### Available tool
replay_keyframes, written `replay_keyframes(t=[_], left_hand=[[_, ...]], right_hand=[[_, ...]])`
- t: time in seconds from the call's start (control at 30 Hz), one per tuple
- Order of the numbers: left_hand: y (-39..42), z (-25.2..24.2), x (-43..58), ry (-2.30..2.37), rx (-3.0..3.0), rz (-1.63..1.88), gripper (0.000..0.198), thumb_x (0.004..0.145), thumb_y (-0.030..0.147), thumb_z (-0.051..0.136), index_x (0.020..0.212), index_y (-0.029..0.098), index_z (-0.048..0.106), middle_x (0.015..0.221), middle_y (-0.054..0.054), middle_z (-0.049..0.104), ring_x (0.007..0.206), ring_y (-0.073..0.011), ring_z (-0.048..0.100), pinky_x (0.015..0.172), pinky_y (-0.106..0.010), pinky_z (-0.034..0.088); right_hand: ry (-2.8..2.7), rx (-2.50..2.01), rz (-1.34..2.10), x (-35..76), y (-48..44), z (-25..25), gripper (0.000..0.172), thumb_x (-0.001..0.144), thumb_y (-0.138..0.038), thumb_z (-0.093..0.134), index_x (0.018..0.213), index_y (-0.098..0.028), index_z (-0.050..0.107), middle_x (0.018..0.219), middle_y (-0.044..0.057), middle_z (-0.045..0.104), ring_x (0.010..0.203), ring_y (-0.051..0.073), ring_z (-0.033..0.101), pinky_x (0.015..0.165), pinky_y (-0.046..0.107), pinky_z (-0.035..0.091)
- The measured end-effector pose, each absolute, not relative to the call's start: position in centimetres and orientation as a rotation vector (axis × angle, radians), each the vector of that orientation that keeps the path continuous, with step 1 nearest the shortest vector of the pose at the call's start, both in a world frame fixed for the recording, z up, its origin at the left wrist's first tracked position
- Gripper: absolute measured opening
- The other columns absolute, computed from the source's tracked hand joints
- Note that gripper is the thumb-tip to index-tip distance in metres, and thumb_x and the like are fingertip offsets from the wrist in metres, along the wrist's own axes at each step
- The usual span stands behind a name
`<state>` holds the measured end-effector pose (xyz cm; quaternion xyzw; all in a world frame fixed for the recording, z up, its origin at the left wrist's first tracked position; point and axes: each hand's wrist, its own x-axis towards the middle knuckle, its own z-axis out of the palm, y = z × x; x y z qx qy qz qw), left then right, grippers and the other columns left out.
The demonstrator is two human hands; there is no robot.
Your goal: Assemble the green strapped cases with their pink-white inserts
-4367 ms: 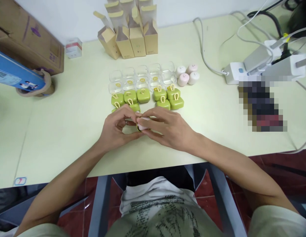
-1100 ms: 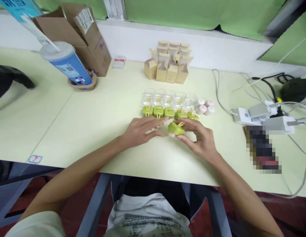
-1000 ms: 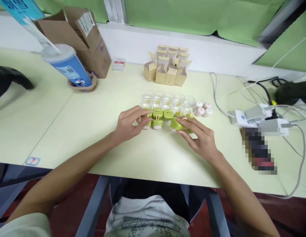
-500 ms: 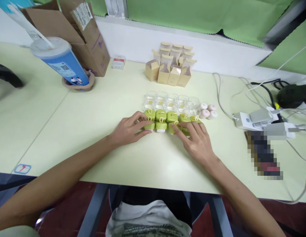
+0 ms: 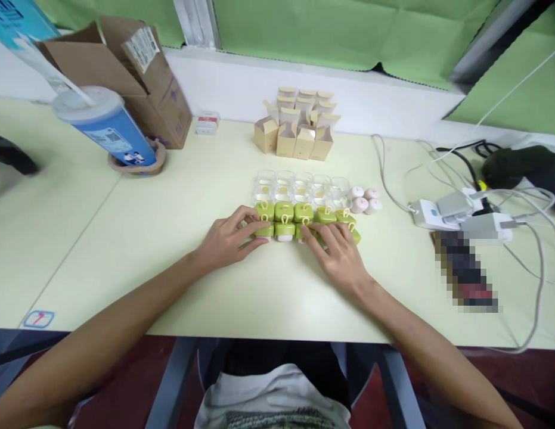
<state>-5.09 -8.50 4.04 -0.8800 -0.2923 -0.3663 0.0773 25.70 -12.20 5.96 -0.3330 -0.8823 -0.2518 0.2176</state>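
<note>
Two rows of small green cases (image 5: 285, 229) with pale yellow loops on top stand close together on the table. At the left end of the front row, my left hand (image 5: 223, 239) has its fingers and thumb closed about the corner green case. My right hand (image 5: 342, 257) bends over the front row, its fingertips on a green case near the middle and its fingers covering part of those beside it. At the right end the cases sit slightly askew. Directly behind are clear plastic cups (image 5: 284, 192), with several pink and white cylinders (image 5: 360, 205) to their right.
Open tan cartons (image 5: 304, 140) stand by the wall. At the left are a brown cardboard box (image 5: 163, 101), a blue tub (image 5: 120, 140) and a small white box (image 5: 208, 123). A power strip (image 5: 433, 215) with cables and a blurred-out object (image 5: 465, 268) lie at the right.
The camera view has shifted a little, so the table's things appear further left. My right hand's fingers have moved slightly over the green cases; my left hand keeps its place at the row's end.
</note>
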Motion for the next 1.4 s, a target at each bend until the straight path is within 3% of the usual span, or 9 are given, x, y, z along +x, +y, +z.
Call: replay_keyframes(t=[0.3,0.43,0.57,0.7,0.77,0.87,1.03,1.2,1.4], left_hand=[[-8.4,4.1,-5.2,-0.913,-2.659,-1.129,0.035,0.106,0.044,0.075,0.132,0.023,0.068,0.114,-0.008,0.067,0.076,-0.0123,0.068,0.058,-0.023,0.057],[-8.4,4.2,-5.4,-0.967,-2.695,-1.206,0.034,0.107,0.042,0.074,0.134,0.023,0.067,0.116,-0.008,0.066,0.076,-0.0119,0.067,0.060,-0.024,0.060],[-8.0,3.9,-5.6,-1.304,-2.676,-1.503,0.026,0.111,0.035,0.065,0.134,0.022,0.067,0.125,-0.009,0.065,0.099,-0.0158,0.075,0.081,-0.029,0.068],[-6.0,2.6,-6.3,-1.654,-2.707,-1.717,0.041,0.112,0.047,0.061,0.145,0.022,0.057,0.147,-0.016,0.063,0.136,-0.0244,0.070,0.106,-0.042,0.067],[-5.1,2.2,-6.5,-1.727,-2.723,-1.720,0.044,0.112,0.052,0.060,0.144,0.022,0.055,0.149,-0.017,0.064,0.139,-0.0248,0.068,0.104,-0.040,0.067],[-5.1,3.4,-5.9,-1.712,-2.532,-1.755,0.036,0.110,0.051,0.062,0.132,0.022,0.061,0.137,-0.014,0.070,0.126,-0.0232,0.071,0.091,-0.036,0.067],[-8.6,7.7,-0.5,-1.096,-2.613,-1.367,0.005,0.107,0.025,0.065,0.108,0.023,0.070,0.101,-0.005,0.077,0.109,-0.0246,0.066,0.099,-0.046,0.060],[-8.6,8.7,6.6,-0.884,-2.697,-0.894,0.019,0.107,0.017,0.059,0.114,0.015,0.076,0.112,-0.012,0.080,0.121,-0.0342,0.062,0.094,-0.050,0.057],[-6.2,9.1,9.8,-0.936,-2.772,-0.701,0.022,0.108,0.032,0.067,0.115,0.016,0.081,0.120,-0.015,0.081,0.126,-0.0381,0.060,0.101,-0.055,0.054]], right_hand=[[-2.412,-0.969,-0.672,25.5,-12.3,5.4,0.038,0.106,-0.002,0.062,0.142,-0.011,0.067,0.123,0.019,0.079,0.105,0.028,0.073,0.093,0.044,0.053],[-2.345,-0.964,-0.582,26.0,-12.1,5.3,0.037,0.108,-0.015,0.068,0.145,-0.015,0.066,0.124,0.018,0.079,0.107,0.028,0.073,0.093,0.044,0.053],[-2.162,-1.049,-0.441,28.3,-11.0,6.2,0.027,0.108,-0.024,0.069,0.135,-0.020,0.072,0.116,0.014,0.081,0.103,0.028,0.075,0.088,0.044,0.054],[-1.910,-1.238,-0.273,31.7,-9.5,7.5,0.021,0.108,-0.025,0.061,0.120,-0.024,0.079,0.112,0.013,0.081,0.107,0.031,0.077,0.093,0.049,0.059],[-1.815,-1.282,-0.205,33.4,-8.8,7.9,0.022,0.108,-0.025,0.059,0.114,-0.024,0.081,0.109,0.012,0.082,0.108,0.032,0.077,0.095,0.050,0.061],[-1.764,-1.365,-0.165,36.1,-7.6,7.7,0.023,0.104,-0.023,0.060,0.111,-0.022,0.082,0.105,0.012,0.081,0.100,0.030,0.076,0.090,0.047,0.061],[-1.884,-1.491,-0.187,39.6,-5.9,5.6,0.031,0.095,-0.024,0.066,0.121,-0.021,0.083,0.105,0.013,0.075,0.095,0.031,0.067,0.087,0.049,0.058],[-2.046,-1.371,-0.364,38.6,-5.6,4.4,0.033,0.099,-0.031,0.068,0.127,-0.021,0.083,0.120,0.016,0.072,0.109,0.035,0.058,0.095,0.055,0.054],[-2.125,-1.320,-0.353,37.1,-5.8,4.3,0.027,0.101,-0.026,0.066,0.122,-0.019,0.082,0.123,0.013,0.078,0.110,0.033,0.058,0.097,0.055,0.052]])
